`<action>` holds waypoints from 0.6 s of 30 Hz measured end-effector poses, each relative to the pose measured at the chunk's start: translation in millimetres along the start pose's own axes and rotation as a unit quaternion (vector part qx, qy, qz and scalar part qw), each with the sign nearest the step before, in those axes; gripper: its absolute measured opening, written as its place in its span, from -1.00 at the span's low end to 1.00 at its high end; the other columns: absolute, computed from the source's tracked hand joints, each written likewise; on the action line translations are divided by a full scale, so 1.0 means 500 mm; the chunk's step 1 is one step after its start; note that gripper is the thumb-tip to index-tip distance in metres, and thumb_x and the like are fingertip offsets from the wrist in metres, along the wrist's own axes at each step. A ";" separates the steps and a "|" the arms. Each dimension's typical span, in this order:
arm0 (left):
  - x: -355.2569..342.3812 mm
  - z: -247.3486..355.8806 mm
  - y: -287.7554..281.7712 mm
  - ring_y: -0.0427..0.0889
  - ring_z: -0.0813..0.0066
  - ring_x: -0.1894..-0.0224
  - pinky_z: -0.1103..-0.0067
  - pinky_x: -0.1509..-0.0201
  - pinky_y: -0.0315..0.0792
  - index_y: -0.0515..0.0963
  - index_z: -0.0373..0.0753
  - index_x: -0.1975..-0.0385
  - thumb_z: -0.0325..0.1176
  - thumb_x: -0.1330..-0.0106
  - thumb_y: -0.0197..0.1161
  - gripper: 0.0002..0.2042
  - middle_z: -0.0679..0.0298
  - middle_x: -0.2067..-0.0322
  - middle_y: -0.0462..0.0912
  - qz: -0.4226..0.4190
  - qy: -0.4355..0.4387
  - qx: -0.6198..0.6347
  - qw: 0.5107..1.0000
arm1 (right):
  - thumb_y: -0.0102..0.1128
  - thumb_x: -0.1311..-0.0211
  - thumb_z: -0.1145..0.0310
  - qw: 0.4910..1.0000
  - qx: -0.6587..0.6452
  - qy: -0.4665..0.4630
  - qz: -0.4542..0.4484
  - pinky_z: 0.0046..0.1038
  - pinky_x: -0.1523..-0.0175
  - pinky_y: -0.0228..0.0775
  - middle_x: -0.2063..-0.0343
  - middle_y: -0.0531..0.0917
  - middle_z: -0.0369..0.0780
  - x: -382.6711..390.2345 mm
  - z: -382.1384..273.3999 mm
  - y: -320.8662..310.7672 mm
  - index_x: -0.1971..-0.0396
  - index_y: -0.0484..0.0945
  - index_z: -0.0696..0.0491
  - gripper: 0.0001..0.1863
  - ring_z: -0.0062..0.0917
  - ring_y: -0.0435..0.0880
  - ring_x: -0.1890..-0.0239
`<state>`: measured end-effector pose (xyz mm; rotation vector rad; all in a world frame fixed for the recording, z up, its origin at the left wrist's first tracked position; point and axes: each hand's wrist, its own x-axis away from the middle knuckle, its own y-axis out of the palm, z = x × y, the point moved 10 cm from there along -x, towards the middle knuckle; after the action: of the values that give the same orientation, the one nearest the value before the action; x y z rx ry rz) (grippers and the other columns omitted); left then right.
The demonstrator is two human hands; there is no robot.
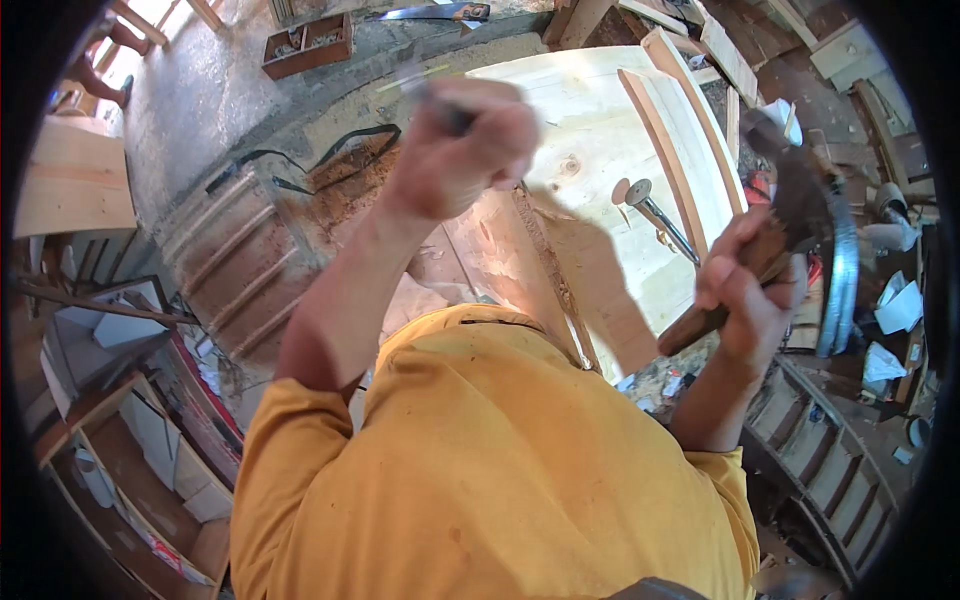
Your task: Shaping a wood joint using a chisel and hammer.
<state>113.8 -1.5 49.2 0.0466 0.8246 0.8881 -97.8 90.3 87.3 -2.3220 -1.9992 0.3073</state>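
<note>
My left hand (470,145) is raised over the near-left side of a pale wooden panel (580,110). Its fingers are closed around a dark tool handle (455,118); the tool's far end is smeared by motion, so its kind is unclear. On the right, my right hand (745,290) grips the wooden handle of a hammer (770,250), its dark head up and blurred. On the panel lie a metal rod with a round flat head (660,222) and curved wooden strips (665,150). Part of the panel is in shadow.
A slatted wooden piece (235,255) lies to the left beside a black strap (350,145). Farther off are a divided wooden box (308,48) and a saw (435,12). Scraps and a ladder-like frame (825,455) fill the right; someone's legs (100,75) show far left.
</note>
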 end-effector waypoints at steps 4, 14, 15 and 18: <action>0.041 0.024 -0.032 0.24 0.61 0.76 0.64 0.66 0.09 0.40 -0.25 0.77 0.08 -0.28 0.20 -0.46 0.35 0.78 0.32 0.091 0.018 0.061 0.994 | 0.20 0.05 0.54 0.994 -0.055 0.090 0.008 -0.62 0.65 0.26 0.67 0.42 -0.26 0.046 0.105 -0.006 0.25 0.33 0.18 -0.68 -0.66 0.36 0.75; 0.024 0.011 0.009 0.29 0.52 0.71 0.58 0.60 0.16 0.44 -0.29 0.74 0.06 -0.24 0.26 -0.48 0.33 0.73 0.37 0.052 0.014 -0.024 0.998 | 0.26 0.07 0.52 0.969 -0.202 0.137 -0.026 -0.60 0.68 0.27 0.67 0.42 -0.26 0.074 0.166 -0.024 0.29 0.33 0.17 -0.66 -0.67 0.35 0.77; 0.025 0.008 0.007 0.30 0.51 0.70 0.57 0.60 0.16 0.43 -0.30 0.74 0.04 -0.24 0.26 -0.49 0.32 0.73 0.38 0.054 0.013 -0.020 0.998 | 0.23 0.07 0.55 0.964 -0.216 0.150 -0.023 -0.60 0.64 0.32 0.65 0.47 -0.24 0.079 0.176 -0.023 0.28 0.37 0.19 -0.69 -0.66 0.40 0.74; 0.027 0.003 0.003 0.32 0.49 0.69 0.56 0.60 0.17 0.43 -0.31 0.75 0.02 -0.24 0.25 -0.49 0.30 0.73 0.37 0.063 0.014 -0.020 0.998 | 0.31 0.08 0.46 0.965 -0.191 0.177 -0.015 -0.62 0.72 0.22 0.64 0.38 -0.30 0.089 0.198 -0.026 0.30 0.30 0.14 -0.62 -0.71 0.30 0.78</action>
<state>118.4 9.2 42.5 0.0512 0.8366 1.0254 -123.2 127.9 -12.3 -2.3260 -2.0425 -0.5071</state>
